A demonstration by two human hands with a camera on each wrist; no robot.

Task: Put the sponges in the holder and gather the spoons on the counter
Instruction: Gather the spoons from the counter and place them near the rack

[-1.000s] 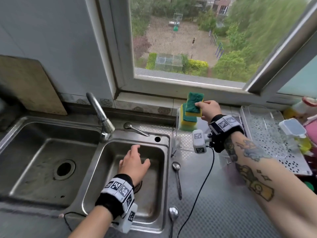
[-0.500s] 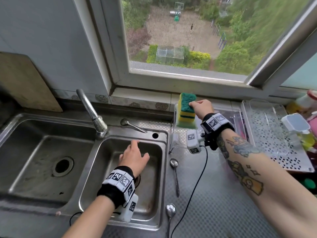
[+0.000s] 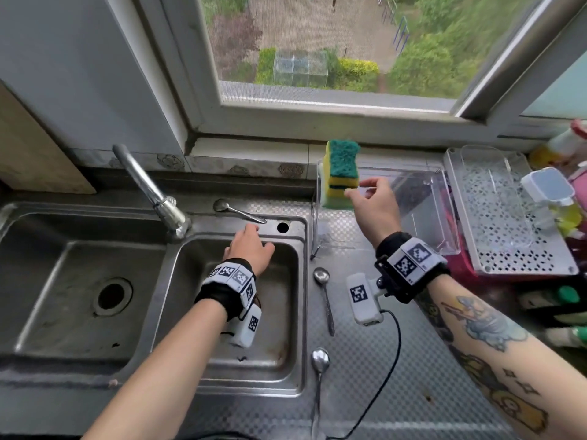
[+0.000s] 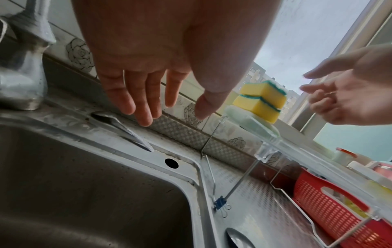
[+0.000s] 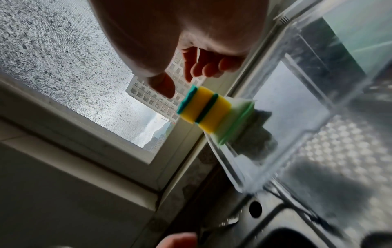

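Two yellow-and-green sponges (image 3: 341, 173) stand stacked on a white pad at the left end of the clear holder (image 3: 419, 217). My right hand (image 3: 355, 188) hovers just right of the stack, fingers relaxed and holding nothing. In the right wrist view its thumb and fingers (image 5: 191, 67) are spread clear of the sponges (image 5: 206, 110). My left hand (image 3: 259, 239) reaches over the right basin, fingers straight, just short of a spoon (image 3: 238, 211) on the sink's back rim. Two more spoons (image 3: 323, 296) (image 3: 319, 376) lie on the counter beside the basin.
The faucet (image 3: 149, 192) stands between the two basins (image 3: 79, 281). A white perforated tray (image 3: 508, 249) with a clear container and bottles fills the right side. A red basket (image 4: 328, 206) sits under the holder. The wrist cable (image 3: 390, 354) crosses the counter.
My right hand has let go of the top sponge and drawn back slightly to the right. My left hand has moved forward over the basin toward the spoon on the rim.
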